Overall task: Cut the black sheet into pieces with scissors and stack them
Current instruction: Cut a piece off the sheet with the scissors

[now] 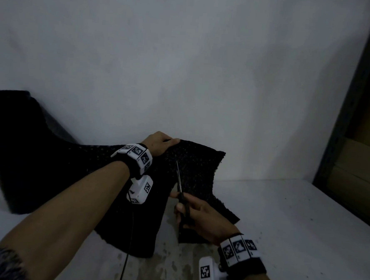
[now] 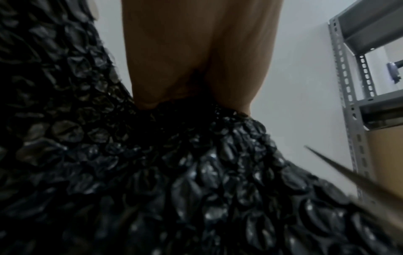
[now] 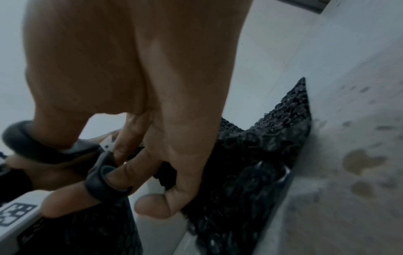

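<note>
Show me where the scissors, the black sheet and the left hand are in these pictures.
scissors [image 1: 179, 178]: head view, on the blades pointing up over the sheet.
black sheet [image 1: 198, 162]: head view, on the raised flap right of the cut.
left hand [image 1: 158, 143]: head view, on its back, gripping the sheet's top edge.

A white, stained table [image 1: 283, 221] is carrying the black sheet [image 1: 132, 212], which is lying toward its back left, against the wall.
</note>
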Tool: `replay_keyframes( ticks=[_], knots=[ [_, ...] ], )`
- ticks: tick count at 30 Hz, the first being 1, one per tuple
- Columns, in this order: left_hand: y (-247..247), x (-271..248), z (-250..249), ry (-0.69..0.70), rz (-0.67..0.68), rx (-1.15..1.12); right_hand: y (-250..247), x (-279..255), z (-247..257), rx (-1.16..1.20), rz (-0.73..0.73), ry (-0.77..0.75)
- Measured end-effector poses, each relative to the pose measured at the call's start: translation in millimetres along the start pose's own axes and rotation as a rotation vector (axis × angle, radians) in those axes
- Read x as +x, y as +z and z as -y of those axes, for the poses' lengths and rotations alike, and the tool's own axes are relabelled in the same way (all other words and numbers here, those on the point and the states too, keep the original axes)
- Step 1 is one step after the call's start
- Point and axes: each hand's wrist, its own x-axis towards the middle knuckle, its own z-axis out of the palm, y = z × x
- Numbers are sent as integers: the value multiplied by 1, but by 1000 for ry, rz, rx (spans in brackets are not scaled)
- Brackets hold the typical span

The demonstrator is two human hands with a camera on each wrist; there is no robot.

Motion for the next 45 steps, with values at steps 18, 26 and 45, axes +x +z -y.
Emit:
replay_keyframes(
  ticks=[18, 26, 45],
  knots=[
    [-1, -11, 3, 22, 23, -217, 3, 19, -2, 40, 4, -50],
    [-24, -8, 21, -75, 127, -127, -4, 21, -14, 29, 16, -49],
    [-43, -14, 26, -68, 183, -185, -7, 30, 5, -30, 28, 1]
  ],
)
